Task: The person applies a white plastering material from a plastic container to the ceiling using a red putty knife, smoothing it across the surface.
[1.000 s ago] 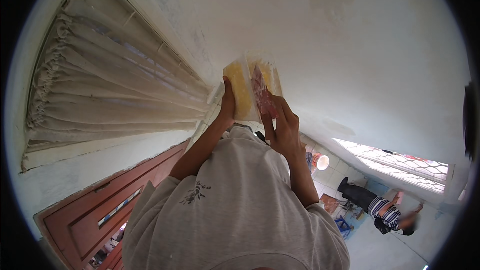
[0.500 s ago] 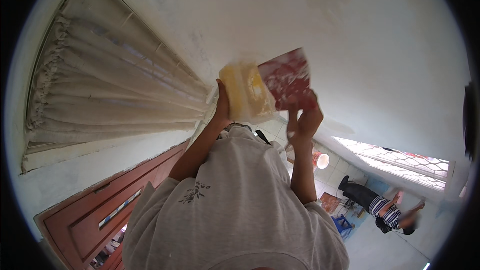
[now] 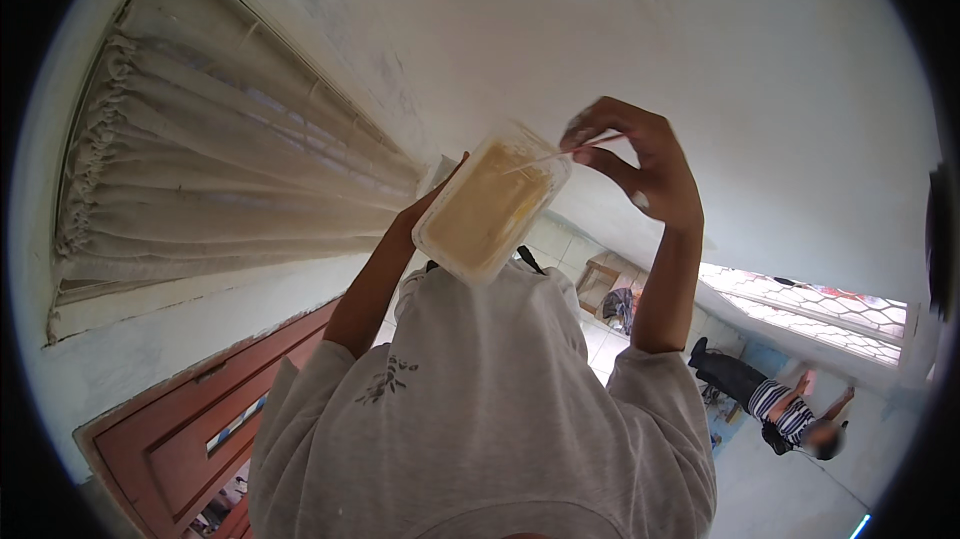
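Pale walls (image 3: 780,119) enclose the room. Nearest is the wearer's grey shirt (image 3: 500,409). Just past it, of the two hands, the left hand (image 3: 437,194) holds a tilted, translucent tub (image 3: 448,261) along its left side, fingers mostly hidden; the right hand (image 3: 648,164), thumb and fingers nearly together, pinches a thin reddish scraper (image 3: 560,152) edge-on, its end over the tub's opening. Farther off: a gathered curtain (image 3: 240,159), a reddish door (image 3: 150,449), a person in stripes (image 3: 780,407).
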The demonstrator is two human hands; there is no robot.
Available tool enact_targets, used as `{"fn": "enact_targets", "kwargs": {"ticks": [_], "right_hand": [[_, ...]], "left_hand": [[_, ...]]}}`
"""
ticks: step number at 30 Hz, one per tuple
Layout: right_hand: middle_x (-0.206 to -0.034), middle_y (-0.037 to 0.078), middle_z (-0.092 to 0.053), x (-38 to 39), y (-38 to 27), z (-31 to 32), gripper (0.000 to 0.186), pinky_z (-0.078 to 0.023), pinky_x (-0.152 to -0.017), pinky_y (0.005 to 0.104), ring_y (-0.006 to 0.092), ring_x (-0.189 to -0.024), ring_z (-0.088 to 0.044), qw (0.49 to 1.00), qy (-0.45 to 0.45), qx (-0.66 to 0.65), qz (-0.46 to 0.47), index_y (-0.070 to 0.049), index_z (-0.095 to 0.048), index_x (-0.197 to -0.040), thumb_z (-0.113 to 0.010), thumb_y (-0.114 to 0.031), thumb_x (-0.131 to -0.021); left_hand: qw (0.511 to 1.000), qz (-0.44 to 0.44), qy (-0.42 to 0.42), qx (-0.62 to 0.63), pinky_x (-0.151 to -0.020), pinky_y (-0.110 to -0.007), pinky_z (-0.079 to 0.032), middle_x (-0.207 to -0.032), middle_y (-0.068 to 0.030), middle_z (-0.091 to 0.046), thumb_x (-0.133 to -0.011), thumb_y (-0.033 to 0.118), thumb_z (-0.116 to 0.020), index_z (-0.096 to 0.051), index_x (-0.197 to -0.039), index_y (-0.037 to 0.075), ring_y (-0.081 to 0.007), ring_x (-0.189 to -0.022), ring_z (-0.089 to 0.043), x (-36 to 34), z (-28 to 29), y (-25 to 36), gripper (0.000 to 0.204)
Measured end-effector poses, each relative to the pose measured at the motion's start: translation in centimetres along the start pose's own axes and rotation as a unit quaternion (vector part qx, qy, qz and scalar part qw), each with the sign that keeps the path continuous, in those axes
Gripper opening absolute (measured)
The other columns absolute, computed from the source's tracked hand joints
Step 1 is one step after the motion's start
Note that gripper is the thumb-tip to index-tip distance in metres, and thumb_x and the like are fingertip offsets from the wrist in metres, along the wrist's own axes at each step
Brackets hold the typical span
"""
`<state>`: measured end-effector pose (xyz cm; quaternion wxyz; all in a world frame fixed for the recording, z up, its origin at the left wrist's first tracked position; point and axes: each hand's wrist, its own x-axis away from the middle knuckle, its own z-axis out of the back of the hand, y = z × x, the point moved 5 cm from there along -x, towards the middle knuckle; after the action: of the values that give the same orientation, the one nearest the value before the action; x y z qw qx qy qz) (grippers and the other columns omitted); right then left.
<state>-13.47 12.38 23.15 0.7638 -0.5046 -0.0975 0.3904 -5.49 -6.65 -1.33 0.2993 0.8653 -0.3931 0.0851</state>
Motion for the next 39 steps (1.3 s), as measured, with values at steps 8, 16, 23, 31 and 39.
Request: {"fn": "enact_targets", "kwargs": {"ticks": [8,16,23,31,39], "right_hand": [[-0.099,0.013,-0.067,-2.3,2.2,-4.5,0.022,-0.053,-0.082,0.0416,0.0333,-0.093,-0.066,0.982,-0.170,0.076,0.036,0.001,-0.060,-0.103,-0.068,0.004,-0.082],[-0.098,0.012,-0.064,-2.6,3.0,-5.7,0.026,-0.052,-0.078,0.0409,0.0321,-0.092,-0.063,0.989,-0.096,0.101,0.051,0.002,-0.061,-0.100,-0.068,0.011,-0.077],[-0.088,0.006,-0.062,-2.1,3.4,-4.4,0.025,-0.049,-0.074,0.0315,0.0144,-0.082,-0.061,0.998,-0.027,-0.059,-0.009,0.001,-0.060,-0.097,-0.067,0.012,-0.076],[-0.095,0.006,-0.064,-1.0,6.3,-2.5,0.015,-0.051,-0.073,0.0297,0.0137,-0.084,-0.064,0.961,0.106,-0.255,0.030,-0.001,-0.060,-0.097,-0.059,0.009,-0.085],[-0.105,0.005,-0.064,4.9,12.5,-0.8,0.019,-0.051,-0.076,0.0351,0.0166,-0.095,-0.062,0.765,0.408,-0.494,-0.066,-0.007,-0.057,-0.112,-0.063,-0.005,-0.094]], "left_hand": [[0.995,0.086,-0.040,-0.041,-0.112,-0.035,-0.041,-0.151,-0.0035,-0.046,-0.098,0.071,-0.030,-0.035,-0.154,0.020,-0.0189,-0.135,-0.047,0.2,-2.6,0.6,0.076],[0.970,0.095,0.074,-0.209,-0.107,-0.032,-0.045,-0.149,-0.0019,-0.047,-0.099,0.068,-0.032,-0.035,-0.154,0.017,-0.0159,-0.132,-0.050,2.5,-6.7,2.6,0.075],[0.969,0.092,0.078,-0.213,-0.101,-0.032,-0.049,-0.139,-0.0049,-0.055,-0.100,0.058,-0.042,-0.043,-0.148,0.013,-0.0155,-0.120,-0.057,2.4,-5.6,1.7,0.066],[0.974,0.057,0.114,-0.189,-0.093,-0.033,-0.054,-0.126,-0.0090,-0.066,-0.101,0.047,-0.053,-0.055,-0.139,0.007,-0.0156,-0.105,-0.066,0.2,-4.3,1.1,0.056],[0.986,0.054,0.146,-0.054,-0.104,-0.035,-0.050,-0.141,-0.0099,-0.055,-0.104,0.061,-0.031,-0.045,-0.147,0.007,-0.0184,-0.124,-0.057,-0.4,4.0,-3.3,0.071]]}}
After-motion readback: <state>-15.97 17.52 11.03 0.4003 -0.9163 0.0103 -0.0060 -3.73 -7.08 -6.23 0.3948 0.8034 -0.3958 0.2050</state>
